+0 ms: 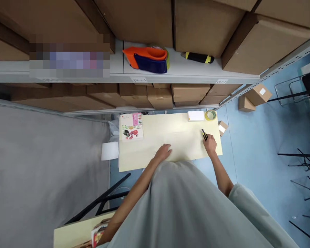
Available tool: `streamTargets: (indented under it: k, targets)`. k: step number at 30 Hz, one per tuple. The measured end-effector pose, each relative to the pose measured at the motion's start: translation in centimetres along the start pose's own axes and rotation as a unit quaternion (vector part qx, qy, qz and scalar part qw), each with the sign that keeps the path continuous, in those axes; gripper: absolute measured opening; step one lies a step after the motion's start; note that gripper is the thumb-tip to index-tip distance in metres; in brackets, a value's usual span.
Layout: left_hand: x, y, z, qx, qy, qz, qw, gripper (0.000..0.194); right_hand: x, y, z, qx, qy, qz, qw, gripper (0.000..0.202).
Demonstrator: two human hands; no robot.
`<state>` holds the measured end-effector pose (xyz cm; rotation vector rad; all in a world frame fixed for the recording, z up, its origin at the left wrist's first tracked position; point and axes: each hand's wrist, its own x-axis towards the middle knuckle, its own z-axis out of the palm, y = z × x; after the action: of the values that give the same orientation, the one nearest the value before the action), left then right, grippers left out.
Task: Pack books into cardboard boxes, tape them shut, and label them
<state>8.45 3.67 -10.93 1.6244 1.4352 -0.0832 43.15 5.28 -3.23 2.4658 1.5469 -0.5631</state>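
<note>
My right hand [210, 144] is closed around a black and yellow utility knife [205, 135], over the right part of the cream tabletop [167, 125]. The knife's front end points away from me. My left hand [164, 151] rests near the table's front edge with its fingers stretched out and nothing in them. A book [131, 129] with fruit and the word "Beautiful" on its cover lies at the table's left end. Along the back edge on the right are a small white box [196, 116] and a roll of tape [210, 115].
Above the table, a metal shelf [196, 77] carries large cardboard boxes [209, 27]. An orange and blue tape dispenser [148, 58] and another utility knife [198, 57] lie on its edge. Cartons [258, 94] stand on the blue floor to the right. Behind my left arm is another cream surface [74, 234].
</note>
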Motion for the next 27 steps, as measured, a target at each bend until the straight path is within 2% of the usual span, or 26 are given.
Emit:
streamTargets:
  k: [3, 5, 8, 11, 13, 15, 18, 23, 27]
  targets:
    - [0.0, 0.5, 0.4, 0.005, -0.006, -0.002, 1.000, 0.045, 1.2, -1.9, -5.3, 0.037, 0.089, -0.111, 0.989, 0.039]
    - [-0.1, 0.6, 0.6, 0.009, -0.006, -0.006, 1.000, 0.046, 2.6, -4.1, -10.2, 0.049, 0.155, -0.205, 0.965, 0.042]
    - [-0.3, 0.4, 0.8, 0.015, -0.003, -0.013, 1.000, 0.048, 5.2, -8.9, -18.4, 0.025, 0.243, -0.317, 0.916, 0.048]
    - [-0.6, 0.1, 1.0, 0.021, -0.006, -0.019, 1.000, 0.050, 8.3, -14.3, -25.1, -0.040, 0.272, -0.386, 0.880, 0.049]
    - [-0.9, 0.0, 1.3, 0.024, -0.008, -0.023, 0.999, 0.052, 10.3, -17.4, -28.0, -0.078, 0.258, -0.407, 0.873, 0.046]
    - [-1.2, -0.2, 1.6, 0.023, -0.009, -0.028, 0.999, 0.053, 12.2, -19.8, -29.4, -0.096, 0.235, -0.419, 0.872, 0.042]
    - [-1.7, -0.7, 2.2, 0.014, -0.008, -0.034, 0.999, 0.056, 14.4, -21.6, -29.5, -0.103, 0.210, -0.422, 0.876, 0.038]
    - [-2.5, -1.7, 2.9, -0.020, 0.008, -0.028, 0.999, 0.054, 16.6, -22.2, -28.7, -0.071, 0.216, -0.428, 0.875, 0.047]
    - [-2.9, -2.1, 3.0, -0.060, 0.034, -0.011, 0.998, 0.049, 16.3, -21.9, -28.2, -0.029, 0.262, -0.419, 0.869, 0.047]
